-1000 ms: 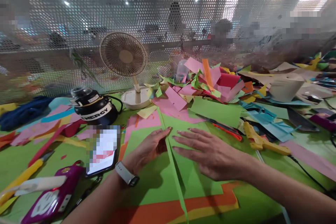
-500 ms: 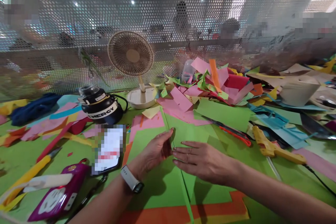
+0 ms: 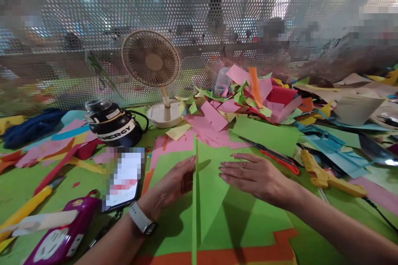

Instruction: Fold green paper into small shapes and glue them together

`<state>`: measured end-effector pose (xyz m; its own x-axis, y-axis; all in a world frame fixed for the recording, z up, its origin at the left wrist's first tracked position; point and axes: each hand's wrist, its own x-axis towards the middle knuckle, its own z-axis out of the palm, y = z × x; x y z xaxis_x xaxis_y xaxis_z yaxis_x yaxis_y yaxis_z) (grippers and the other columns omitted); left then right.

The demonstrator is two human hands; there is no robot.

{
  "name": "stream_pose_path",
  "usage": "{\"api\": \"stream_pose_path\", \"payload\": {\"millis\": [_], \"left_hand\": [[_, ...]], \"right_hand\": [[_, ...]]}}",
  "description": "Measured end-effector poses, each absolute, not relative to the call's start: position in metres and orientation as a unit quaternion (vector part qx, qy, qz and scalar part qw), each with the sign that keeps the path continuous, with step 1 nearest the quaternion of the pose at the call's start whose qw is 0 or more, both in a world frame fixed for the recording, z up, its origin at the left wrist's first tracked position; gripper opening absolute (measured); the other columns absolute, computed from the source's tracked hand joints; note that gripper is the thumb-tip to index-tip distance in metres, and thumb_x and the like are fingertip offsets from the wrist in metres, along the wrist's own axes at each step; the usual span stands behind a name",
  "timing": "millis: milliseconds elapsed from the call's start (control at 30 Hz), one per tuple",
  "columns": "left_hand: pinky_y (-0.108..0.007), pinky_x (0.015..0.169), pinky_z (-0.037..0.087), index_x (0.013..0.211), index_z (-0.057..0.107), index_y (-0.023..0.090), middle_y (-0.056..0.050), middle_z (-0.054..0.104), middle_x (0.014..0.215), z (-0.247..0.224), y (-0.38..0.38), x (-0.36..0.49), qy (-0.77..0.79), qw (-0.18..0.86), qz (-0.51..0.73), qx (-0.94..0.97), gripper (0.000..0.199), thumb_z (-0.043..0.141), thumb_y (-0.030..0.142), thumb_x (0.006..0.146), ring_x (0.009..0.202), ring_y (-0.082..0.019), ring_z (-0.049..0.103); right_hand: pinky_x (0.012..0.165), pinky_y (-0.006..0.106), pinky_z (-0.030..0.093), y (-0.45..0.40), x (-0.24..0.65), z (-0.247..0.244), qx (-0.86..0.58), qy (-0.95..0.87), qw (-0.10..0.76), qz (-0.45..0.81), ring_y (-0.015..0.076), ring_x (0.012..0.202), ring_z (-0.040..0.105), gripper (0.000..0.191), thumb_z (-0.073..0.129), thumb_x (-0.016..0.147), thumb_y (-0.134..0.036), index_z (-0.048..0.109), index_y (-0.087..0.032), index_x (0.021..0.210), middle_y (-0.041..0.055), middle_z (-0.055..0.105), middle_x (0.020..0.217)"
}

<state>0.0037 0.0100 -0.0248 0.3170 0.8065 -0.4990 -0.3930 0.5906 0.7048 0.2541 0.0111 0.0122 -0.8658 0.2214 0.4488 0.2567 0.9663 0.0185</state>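
A green sheet (image 3: 255,219) bordered by orange paper (image 3: 245,255) lies before me. Along its middle a narrow green strip (image 3: 194,198) stands on edge. My left hand (image 3: 174,182), with a white-strapped watch (image 3: 142,218) on the wrist, is at the strip's left side, fingertips against its upper part; some of its fingers are hidden behind the strip. To the right of the strip, my right hand (image 3: 251,176) hovers over the sheet with fingers stretched out and nothing in them.
A fan (image 3: 154,62), a dark bottle (image 3: 116,126) and a phone (image 3: 127,178) stand or lie left. A purple device (image 3: 62,232) is nearer. Paper scraps (image 3: 214,116) are piled behind; red-handled scissors (image 3: 280,160) and a yellow glue gun (image 3: 326,178) lie right.
My hands have moved apart, the left one leftward and the right one rightward. The green strip, slanted before, now runs almost straight away from me. The view has shifted slightly.
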Motion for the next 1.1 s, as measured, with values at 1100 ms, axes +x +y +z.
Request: {"api": "stream_pose_path", "payload": {"millis": [1100], "left_hand": [[-0.010, 0.056, 0.050, 0.094, 0.064, 0.021, 0.008, 0.068, 0.063, -0.033, -0.001, 0.011, 0.316, 0.820, 0.420, 0.224, 0.045, 0.087, 0.009, 0.057, 0.057, -0.006, 0.065]], "right_hand": [[0.105, 0.038, 0.041, 0.007, 0.236, 0.004, -0.121, -0.973, 0.199, 0.012, 0.0168, 0.119, 0.057, 0.033, 0.035, 0.099, -0.016, 0.061, -0.012, 0.118, 0.0088, 0.063, 0.127]]}}
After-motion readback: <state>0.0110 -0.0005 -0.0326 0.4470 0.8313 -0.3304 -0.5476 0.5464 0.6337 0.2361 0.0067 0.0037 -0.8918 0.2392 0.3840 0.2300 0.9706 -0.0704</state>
